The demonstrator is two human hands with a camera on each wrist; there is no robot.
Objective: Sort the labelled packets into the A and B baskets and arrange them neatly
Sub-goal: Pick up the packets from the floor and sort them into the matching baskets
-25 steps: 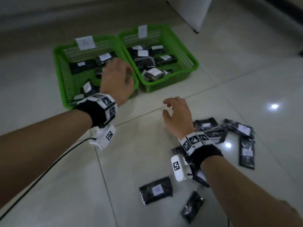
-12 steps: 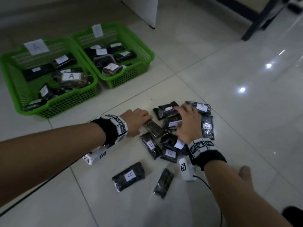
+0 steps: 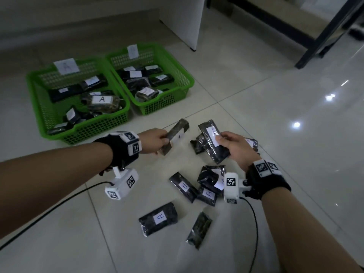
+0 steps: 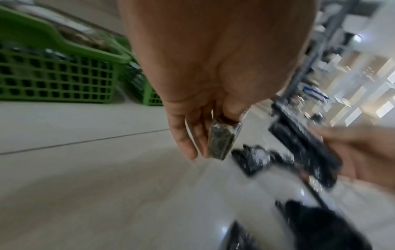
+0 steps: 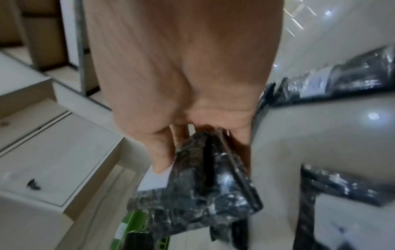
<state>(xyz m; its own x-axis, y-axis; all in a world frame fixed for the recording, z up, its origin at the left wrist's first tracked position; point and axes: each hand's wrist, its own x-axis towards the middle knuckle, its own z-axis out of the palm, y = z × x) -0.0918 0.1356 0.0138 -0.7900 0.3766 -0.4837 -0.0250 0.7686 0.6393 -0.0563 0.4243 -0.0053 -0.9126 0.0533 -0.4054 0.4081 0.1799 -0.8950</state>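
Note:
Two green baskets stand on the floor: basket A (image 3: 59, 133) on the left and a second basket (image 3: 183, 79) to its right, each holding several dark labelled packets. My left hand (image 3: 155, 141) grips a brownish packet (image 3: 175, 134) lifted off the floor; in the left wrist view this packet (image 4: 220, 143) sits pinched between thumb and fingers. My right hand (image 3: 234, 148) holds a black packet (image 3: 210, 142) with a white label, thumb on the label; the right wrist view shows that packet (image 5: 205, 186) in its fingers. Several more packets lie on the tiles, one marked A (image 3: 158, 218).
A white cabinet panel (image 3: 185, 18) stands behind the baskets. A dark table leg (image 3: 323, 38) rises at the far right. Cables (image 3: 254, 219) trail from both wrist cameras across the floor tiles.
Both hands were reaching down into the packet pile; now each has lifted a packet off the floor. The head view has shifted, so the baskets sit further right.

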